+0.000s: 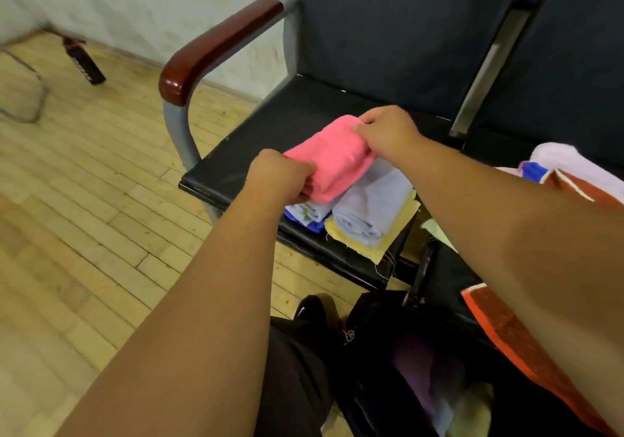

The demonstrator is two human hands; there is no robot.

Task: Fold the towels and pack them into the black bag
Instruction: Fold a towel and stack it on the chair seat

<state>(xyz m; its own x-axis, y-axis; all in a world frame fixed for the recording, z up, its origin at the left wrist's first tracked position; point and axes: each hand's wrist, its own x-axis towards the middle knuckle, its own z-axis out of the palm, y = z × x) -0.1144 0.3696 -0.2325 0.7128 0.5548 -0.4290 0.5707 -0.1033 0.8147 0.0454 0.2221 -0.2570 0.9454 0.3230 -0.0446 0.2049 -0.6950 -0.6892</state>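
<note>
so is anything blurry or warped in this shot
Head view: the pink towel, left hand and right hand are fairly sharp; the black bag at the bottom edge is soft and dim; the wide lens bows the floor boards.

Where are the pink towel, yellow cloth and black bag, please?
pink towel [332,163], head view, middle of upper fold.
yellow cloth [400,229], head view, bare right edge.
black bag [368,315], head view, left rim.
</note>
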